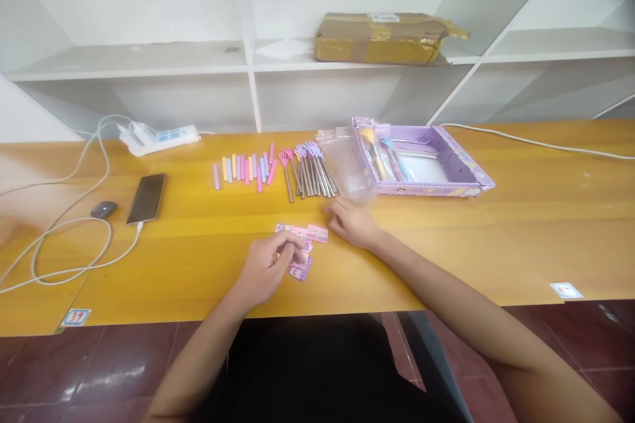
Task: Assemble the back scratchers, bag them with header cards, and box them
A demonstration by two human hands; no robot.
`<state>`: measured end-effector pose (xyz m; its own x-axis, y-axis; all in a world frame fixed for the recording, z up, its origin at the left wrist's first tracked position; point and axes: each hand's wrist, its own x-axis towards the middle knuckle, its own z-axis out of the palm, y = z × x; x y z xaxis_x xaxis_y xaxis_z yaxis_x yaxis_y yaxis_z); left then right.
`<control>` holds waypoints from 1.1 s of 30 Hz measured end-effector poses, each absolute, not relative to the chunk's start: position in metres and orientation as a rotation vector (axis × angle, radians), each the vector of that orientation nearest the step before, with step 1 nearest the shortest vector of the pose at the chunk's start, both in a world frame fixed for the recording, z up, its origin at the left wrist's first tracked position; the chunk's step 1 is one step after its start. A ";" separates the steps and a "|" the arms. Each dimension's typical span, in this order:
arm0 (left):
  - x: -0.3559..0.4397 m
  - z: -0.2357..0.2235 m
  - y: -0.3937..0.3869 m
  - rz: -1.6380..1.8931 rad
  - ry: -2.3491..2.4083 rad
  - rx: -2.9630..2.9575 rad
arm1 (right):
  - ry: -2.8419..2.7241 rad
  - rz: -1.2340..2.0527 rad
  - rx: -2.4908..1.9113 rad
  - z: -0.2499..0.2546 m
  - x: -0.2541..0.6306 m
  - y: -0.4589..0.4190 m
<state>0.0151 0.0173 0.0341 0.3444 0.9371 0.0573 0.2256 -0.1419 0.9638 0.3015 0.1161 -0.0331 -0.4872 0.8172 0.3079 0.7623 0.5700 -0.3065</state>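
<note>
Small pink and purple printed cards [317,233] lie loosely spread on the table. My left hand [268,268] is over them, thumb and fingers drawn together; whether a card is pinched there is hidden. My right hand [354,223] rests to the right of the cards, its fingers curled and nothing visible in them. Just beyond it lie several metal back scratchers [310,172] with pink, purple and orange claw heads. Clear plastic bags [347,168] lie beside them. Left of the scratchers are several short pastel sticks [247,170] in a loose row.
A purple open box [459,155] holds bagged back scratchers with yellow and blue heads. To the left are a phone [146,198] on a cable, a dark mouse-like object [103,209] and a power strip [161,139]. A taped carton [381,38] sits on the shelf behind.
</note>
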 end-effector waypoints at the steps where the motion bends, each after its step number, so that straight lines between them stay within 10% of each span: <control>1: 0.016 0.035 0.017 0.884 1.074 1.628 | -2.383 0.200 -1.276 -0.035 0.302 0.119; 16: -0.025 0.066 0.017 0.805 1.125 1.710 | -2.313 0.283 -1.379 -0.023 0.296 0.115; 24: -0.125 0.068 0.156 0.672 2.154 2.005 | -2.262 0.131 -1.829 0.021 0.279 0.147; 33: -0.133 0.048 0.226 0.430 2.275 1.859 | -2.226 0.269 -1.988 0.044 0.260 0.228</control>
<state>-0.1335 0.2257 0.0479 -0.2069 0.9771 0.0486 0.9273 0.1801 0.3281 0.2596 0.2282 0.0440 -0.1139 0.9934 -0.0116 0.9675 0.1083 -0.2285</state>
